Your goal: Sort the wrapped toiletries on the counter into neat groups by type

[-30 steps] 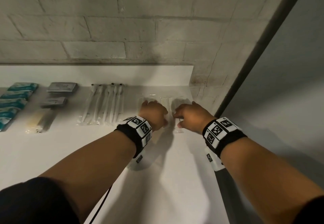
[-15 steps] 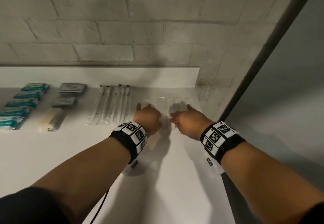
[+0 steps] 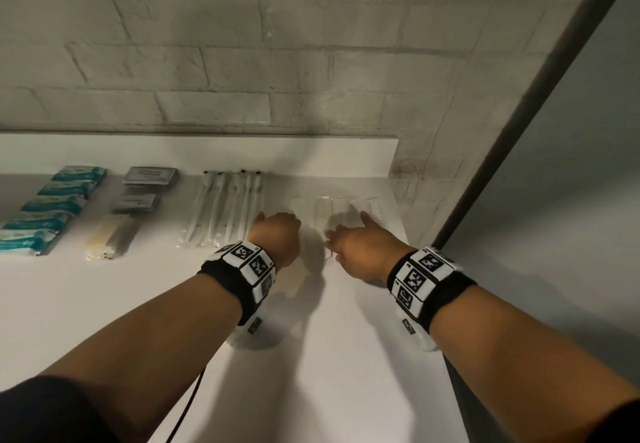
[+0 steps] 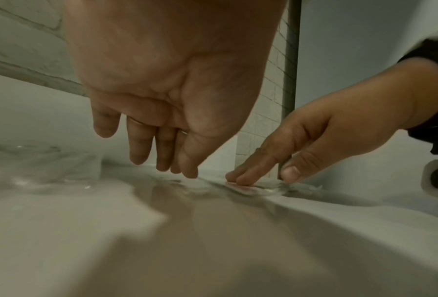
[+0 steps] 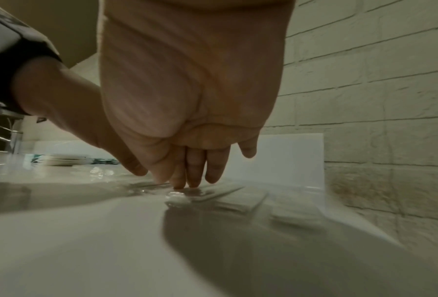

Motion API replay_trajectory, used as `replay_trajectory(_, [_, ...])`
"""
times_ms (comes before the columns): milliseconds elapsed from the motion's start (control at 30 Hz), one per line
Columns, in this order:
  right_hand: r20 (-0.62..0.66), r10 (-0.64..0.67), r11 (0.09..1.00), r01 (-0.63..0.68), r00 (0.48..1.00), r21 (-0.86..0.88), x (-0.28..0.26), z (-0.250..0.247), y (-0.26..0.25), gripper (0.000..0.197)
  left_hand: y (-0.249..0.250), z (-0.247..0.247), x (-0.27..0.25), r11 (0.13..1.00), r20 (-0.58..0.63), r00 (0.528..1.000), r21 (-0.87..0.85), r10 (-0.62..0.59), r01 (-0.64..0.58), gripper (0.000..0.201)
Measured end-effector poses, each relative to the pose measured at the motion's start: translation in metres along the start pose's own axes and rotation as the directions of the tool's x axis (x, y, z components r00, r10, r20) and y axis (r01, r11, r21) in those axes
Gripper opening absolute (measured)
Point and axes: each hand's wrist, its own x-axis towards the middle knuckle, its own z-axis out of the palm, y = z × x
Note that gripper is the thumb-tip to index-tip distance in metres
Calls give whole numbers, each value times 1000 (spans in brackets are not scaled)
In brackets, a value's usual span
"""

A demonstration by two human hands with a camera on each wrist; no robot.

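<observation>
Several flat clear-wrapped packets (image 3: 346,208) lie side by side at the counter's far right, near the wall. My left hand (image 3: 277,231) hovers at their left end with straight fingers pointing down (image 4: 161,160), the tips at or just above the wrap. My right hand (image 3: 353,241) presses its straight fingertips (image 5: 187,180) onto one clear packet (image 5: 225,199), thumb out to the side. Neither hand grips anything. Left of the hands lies a row of wrapped toothbrushes (image 3: 225,207).
Further left on the white counter (image 3: 311,356) are grey sachets (image 3: 150,177), a yellowish packet (image 3: 107,234) and a column of teal packets (image 3: 52,207). A brick wall (image 3: 242,78) backs the counter, and a dark post (image 3: 519,130) borders its right end.
Both hands have gone from curled over the clear packets to straight fingers reaching further toward the wall. The packets now lie in a tidier row closer to the wall.
</observation>
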Motion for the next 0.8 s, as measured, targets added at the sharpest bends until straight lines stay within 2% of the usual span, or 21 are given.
replay_trajectory(200, [50,0,999,2,999,-47,7,-6,-6,46,0,-3,-4,1000,35,999,-12,8,-8,43])
replay_trajectory(667, [34,-3,1000,3,999,-14,2,-8,-8,47,-3,1,-2,997,21,1000,-79,-5,6,43])
replay_trajectory(800, [-4,21,992,-21,1000,126,-1,-6,-4,52,-11,8,0,987,-33,999,-162,-30,24,50])
